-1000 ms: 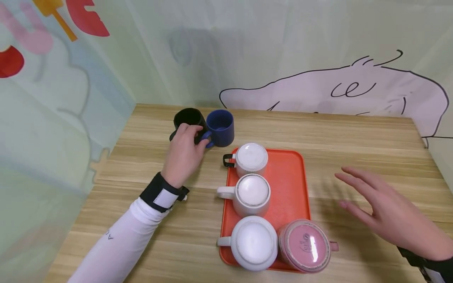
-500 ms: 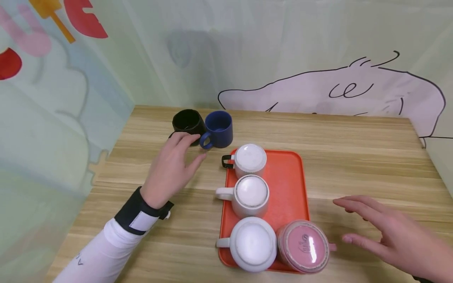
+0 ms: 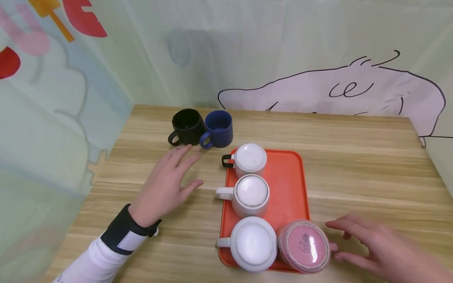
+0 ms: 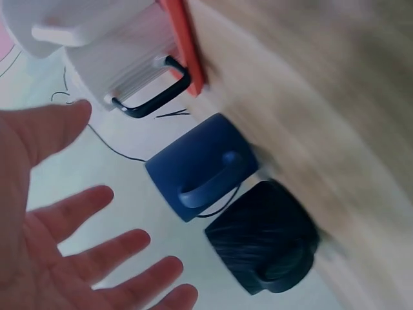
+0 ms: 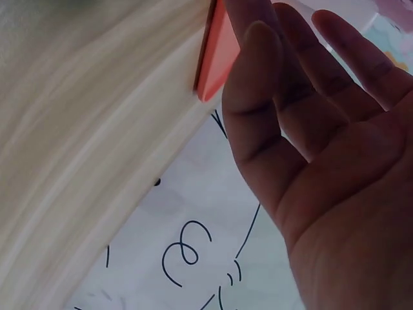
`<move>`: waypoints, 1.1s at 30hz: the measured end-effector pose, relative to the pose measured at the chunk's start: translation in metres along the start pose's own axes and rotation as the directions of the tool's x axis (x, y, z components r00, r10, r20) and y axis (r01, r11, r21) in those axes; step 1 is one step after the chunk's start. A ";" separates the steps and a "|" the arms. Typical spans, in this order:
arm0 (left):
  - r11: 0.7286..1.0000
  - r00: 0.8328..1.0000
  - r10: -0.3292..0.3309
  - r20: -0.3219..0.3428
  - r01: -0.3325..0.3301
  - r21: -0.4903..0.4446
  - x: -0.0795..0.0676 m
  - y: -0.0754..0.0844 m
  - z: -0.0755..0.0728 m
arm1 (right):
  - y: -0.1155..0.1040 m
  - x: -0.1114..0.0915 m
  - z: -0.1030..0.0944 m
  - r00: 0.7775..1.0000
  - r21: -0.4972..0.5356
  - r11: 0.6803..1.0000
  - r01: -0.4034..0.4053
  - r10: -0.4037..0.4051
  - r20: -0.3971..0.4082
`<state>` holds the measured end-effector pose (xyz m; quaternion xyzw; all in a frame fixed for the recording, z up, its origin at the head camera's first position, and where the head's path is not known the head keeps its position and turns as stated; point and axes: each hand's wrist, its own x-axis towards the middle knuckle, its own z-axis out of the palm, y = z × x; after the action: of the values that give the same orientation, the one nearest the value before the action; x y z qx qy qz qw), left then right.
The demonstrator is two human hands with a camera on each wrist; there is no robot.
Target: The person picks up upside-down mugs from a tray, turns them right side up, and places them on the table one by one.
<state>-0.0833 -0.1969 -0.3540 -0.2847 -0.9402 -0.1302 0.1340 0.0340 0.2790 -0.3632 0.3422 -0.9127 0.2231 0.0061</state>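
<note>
My left hand hovers over the table with its fingers spread and holds nothing. Just beyond its fingertips, a black mug and a blue mug stand upright side by side, handles toward me; the left wrist view shows the blue mug too. My right hand is beside the upside-down pink mug, its thumb and fingers apart near the pink handle. On the red tray, a white mug with a black handle, a second white mug and a larger white mug sit upside down in a column.
The wooden table runs back to a pale printed curtain with a cartoon drawing. Another curtain side borders the table on the left. Several mug handles stick out over the tray's left edge.
My left hand has let go at the black and blue mugs and drawn back toward me, its fingers spreading. My right hand has moved down and left, close to the pink mug's handle.
</note>
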 end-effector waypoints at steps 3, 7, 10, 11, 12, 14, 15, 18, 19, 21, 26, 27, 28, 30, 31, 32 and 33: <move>1.000 0.999 0.011 0.045 -0.011 -0.007 -0.007 -0.003 0.005 | 0.001 0.000 0.006 0.999 0.006 1.000 0.026 -0.026 -0.018; 1.000 0.995 0.000 0.101 0.000 -0.004 -0.016 -0.005 0.009 | 0.000 0.000 0.011 0.999 0.043 0.998 0.039 -0.038 -0.017; 1.000 0.991 -0.019 0.134 0.018 0.005 -0.022 -0.007 0.012 | -0.001 0.001 0.014 0.999 0.073 0.996 0.049 -0.049 -0.006; 1.000 0.989 -0.026 0.144 0.025 0.006 -0.023 -0.008 0.013 | -0.001 0.001 0.014 0.999 0.074 0.996 0.053 -0.053 -0.001; 0.999 0.988 -0.033 0.151 0.032 0.007 -0.025 -0.009 0.014 | -0.001 0.002 0.014 0.998 0.087 0.994 0.064 -0.064 -0.003; 0.999 0.985 -0.045 0.165 0.045 0.002 -0.027 -0.011 0.015 | -0.001 0.004 0.015 0.996 0.114 0.990 0.088 -0.088 -0.011; 0.999 0.985 -0.048 0.168 0.049 0.001 -0.028 -0.011 0.015 | -0.001 0.004 0.015 0.996 0.122 0.988 0.092 -0.091 -0.011; 0.999 0.983 -0.053 0.174 0.054 -0.001 -0.030 -0.011 0.016 | -0.002 0.006 0.017 0.994 0.175 0.978 0.113 -0.110 -0.027; 0.999 0.984 -0.051 0.173 0.052 -0.001 -0.031 -0.011 0.016 | -0.002 0.006 0.017 0.994 0.189 0.976 0.112 -0.109 -0.025; 0.999 0.984 -0.048 0.170 0.049 0.001 -0.031 -0.010 0.017 | -0.002 0.007 0.018 0.994 0.209 0.972 0.111 -0.108 -0.022; 0.999 0.985 -0.046 0.169 0.047 -0.003 -0.031 -0.007 0.017 | -0.004 0.006 0.018 0.992 0.210 0.969 0.130 -0.126 -0.031; 0.999 0.984 -0.047 0.170 0.049 -0.006 -0.030 -0.006 0.017 | -0.004 0.006 0.018 0.991 0.203 0.970 0.136 -0.131 -0.035; 0.999 0.984 -0.048 0.172 0.050 -0.010 -0.030 -0.006 0.016 | -0.005 0.006 0.018 0.990 0.200 0.969 0.143 -0.138 -0.040; 0.998 0.983 -0.049 0.176 0.053 -0.017 -0.030 -0.004 0.016 | -0.005 0.006 0.019 0.988 0.187 0.971 0.150 -0.145 -0.044; 0.998 0.983 -0.049 0.175 0.053 -0.020 -0.029 -0.004 0.016 | -0.005 0.006 0.018 0.989 0.183 0.972 0.148 -0.143 -0.043; 0.998 0.984 -0.048 0.174 0.052 -0.023 -0.029 -0.004 0.015 | -0.005 0.006 0.018 0.990 0.178 0.973 0.144 -0.139 -0.040; 0.998 0.984 -0.045 0.171 0.050 -0.026 -0.028 -0.003 0.015 | -0.005 0.006 0.017 0.991 0.178 0.975 0.135 -0.131 -0.036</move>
<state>-0.0648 -0.2088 -0.3776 -0.2743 -0.9527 -0.1228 0.0454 0.0349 0.2642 -0.3757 0.3990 -0.8637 0.3080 0.0012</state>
